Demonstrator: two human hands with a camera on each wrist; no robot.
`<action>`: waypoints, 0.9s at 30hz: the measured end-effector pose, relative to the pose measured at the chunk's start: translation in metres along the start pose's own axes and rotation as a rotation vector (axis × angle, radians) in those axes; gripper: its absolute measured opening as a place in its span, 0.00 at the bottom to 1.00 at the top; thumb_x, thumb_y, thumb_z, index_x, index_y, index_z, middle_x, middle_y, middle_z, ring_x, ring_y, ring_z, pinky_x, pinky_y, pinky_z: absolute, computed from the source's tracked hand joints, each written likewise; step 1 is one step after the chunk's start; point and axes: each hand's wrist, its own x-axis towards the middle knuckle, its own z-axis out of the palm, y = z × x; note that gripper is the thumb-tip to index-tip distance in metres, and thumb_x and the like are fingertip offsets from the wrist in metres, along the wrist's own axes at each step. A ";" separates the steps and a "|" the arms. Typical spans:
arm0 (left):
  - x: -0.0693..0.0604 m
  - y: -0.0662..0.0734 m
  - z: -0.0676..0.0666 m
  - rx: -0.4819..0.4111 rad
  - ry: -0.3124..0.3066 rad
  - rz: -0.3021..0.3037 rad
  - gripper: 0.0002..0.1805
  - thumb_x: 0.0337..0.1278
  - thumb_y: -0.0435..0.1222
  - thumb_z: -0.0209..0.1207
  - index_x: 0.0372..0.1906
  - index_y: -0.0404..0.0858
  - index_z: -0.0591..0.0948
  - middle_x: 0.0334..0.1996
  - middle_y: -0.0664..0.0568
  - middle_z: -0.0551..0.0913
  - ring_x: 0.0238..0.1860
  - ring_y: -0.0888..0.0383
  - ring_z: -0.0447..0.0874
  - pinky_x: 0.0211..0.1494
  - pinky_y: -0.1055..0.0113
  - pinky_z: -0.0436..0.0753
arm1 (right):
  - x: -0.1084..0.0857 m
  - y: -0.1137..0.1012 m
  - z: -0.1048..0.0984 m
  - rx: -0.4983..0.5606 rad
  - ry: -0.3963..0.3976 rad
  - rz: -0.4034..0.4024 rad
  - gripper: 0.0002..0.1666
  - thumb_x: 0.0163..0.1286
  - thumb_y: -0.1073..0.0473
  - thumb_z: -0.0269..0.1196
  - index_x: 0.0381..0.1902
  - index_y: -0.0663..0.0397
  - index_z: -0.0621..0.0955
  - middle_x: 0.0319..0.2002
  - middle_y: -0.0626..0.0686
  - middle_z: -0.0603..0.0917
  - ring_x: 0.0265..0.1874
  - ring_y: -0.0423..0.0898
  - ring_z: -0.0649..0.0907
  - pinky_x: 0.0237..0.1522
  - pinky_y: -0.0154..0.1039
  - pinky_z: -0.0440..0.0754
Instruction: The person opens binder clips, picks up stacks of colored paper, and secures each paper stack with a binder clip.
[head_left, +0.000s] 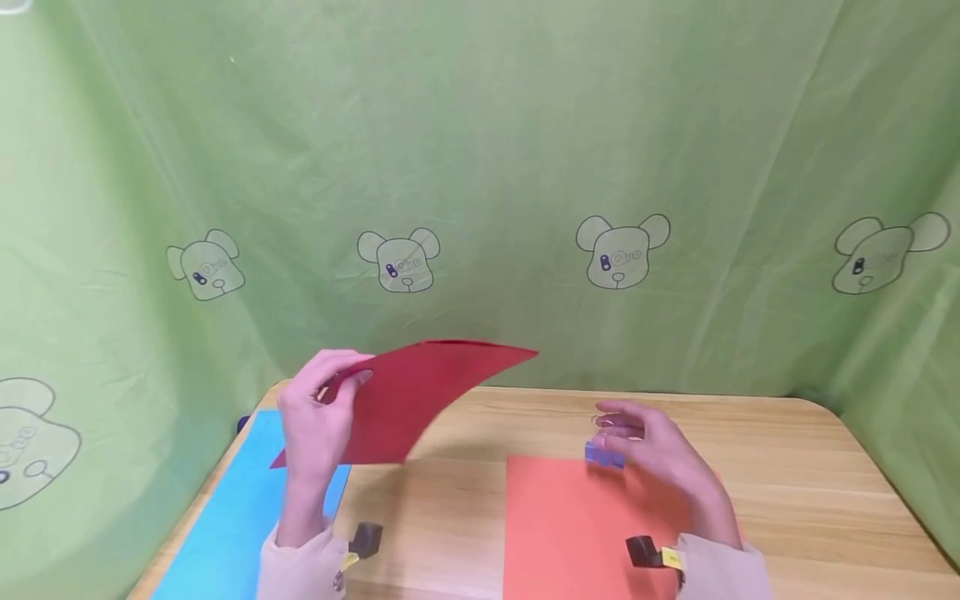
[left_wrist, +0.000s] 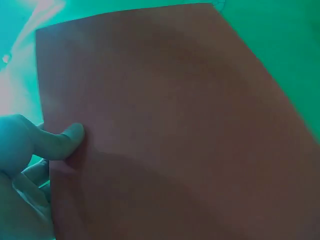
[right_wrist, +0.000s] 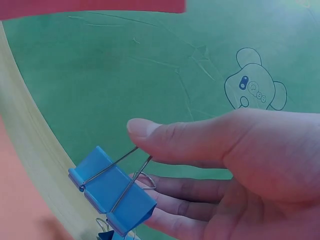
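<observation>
My left hand (head_left: 318, 408) pinches a red sheet of paper (head_left: 420, 396) by its left edge, thumb on the near face. The sheet is raised above the table and bends toward the right; in the left wrist view the paper (left_wrist: 165, 110) fills most of the frame. My right hand (head_left: 656, 450) holds a blue binder clip (right_wrist: 112, 187) by its wire handles, thumb on one side and fingers on the other. Below it, a second blue clip (right_wrist: 106, 235) shows only in part. An orange sheet (head_left: 577, 525) lies on the table under the right hand.
A bright blue sheet (head_left: 225, 517) lies along the left of the wooden table (head_left: 825, 492). Green fabric (head_left: 510, 167) with bear-head outlines hangs behind and at both sides. A small dark object (head_left: 242, 423), its kind unclear, sits at the table's left edge.
</observation>
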 end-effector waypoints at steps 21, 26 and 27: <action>-0.021 0.020 0.039 0.618 -0.540 0.095 0.16 0.49 0.26 0.75 0.44 0.44 0.89 0.34 0.57 0.86 0.32 0.58 0.86 0.33 0.65 0.83 | -0.002 0.003 0.002 0.018 -0.007 0.010 0.35 0.70 0.58 0.69 0.70 0.67 0.72 0.63 0.66 0.80 0.57 0.58 0.84 0.51 0.31 0.80; -0.020 0.027 0.021 0.676 -0.628 -0.056 0.14 0.53 0.29 0.74 0.45 0.45 0.88 0.34 0.57 0.88 0.35 0.57 0.87 0.35 0.61 0.83 | 0.000 0.003 0.001 0.003 -0.016 0.005 0.35 0.70 0.58 0.69 0.70 0.67 0.72 0.63 0.66 0.80 0.58 0.59 0.83 0.52 0.32 0.80; -0.019 0.028 0.016 0.694 -0.648 -0.093 0.13 0.53 0.30 0.74 0.43 0.45 0.88 0.33 0.57 0.88 0.35 0.56 0.87 0.35 0.60 0.83 | 0.000 0.003 0.001 0.000 -0.017 0.001 0.35 0.70 0.57 0.69 0.70 0.67 0.72 0.63 0.65 0.80 0.58 0.59 0.83 0.52 0.32 0.80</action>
